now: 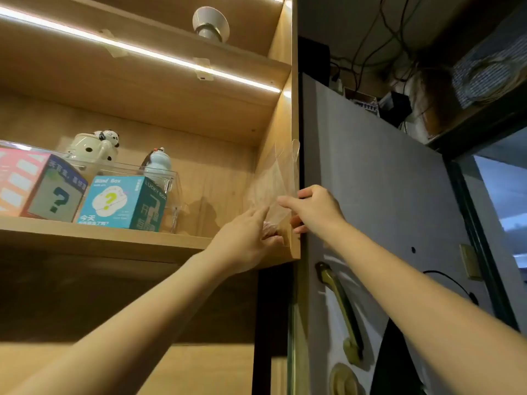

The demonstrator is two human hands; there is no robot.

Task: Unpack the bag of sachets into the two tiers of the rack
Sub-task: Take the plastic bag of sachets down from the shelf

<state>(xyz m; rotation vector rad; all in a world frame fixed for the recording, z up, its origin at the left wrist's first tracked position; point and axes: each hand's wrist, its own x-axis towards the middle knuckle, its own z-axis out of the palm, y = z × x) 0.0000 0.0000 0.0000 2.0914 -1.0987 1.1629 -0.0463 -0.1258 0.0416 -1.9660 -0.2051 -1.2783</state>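
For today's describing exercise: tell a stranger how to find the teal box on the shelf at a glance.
Start at the lit wooden shelf the hands reach up to. On its left side two cartons stand side by side in front of a clear bin. The teal box is the right one, with a yellow question mark, unlike the pink box with its dark one.

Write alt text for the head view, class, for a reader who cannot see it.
Both hands reach up to a clear plastic bag at the right end of a wooden shelf; the left hand touches it low, the right hand holds its edge. Two blind boxes sit further left.
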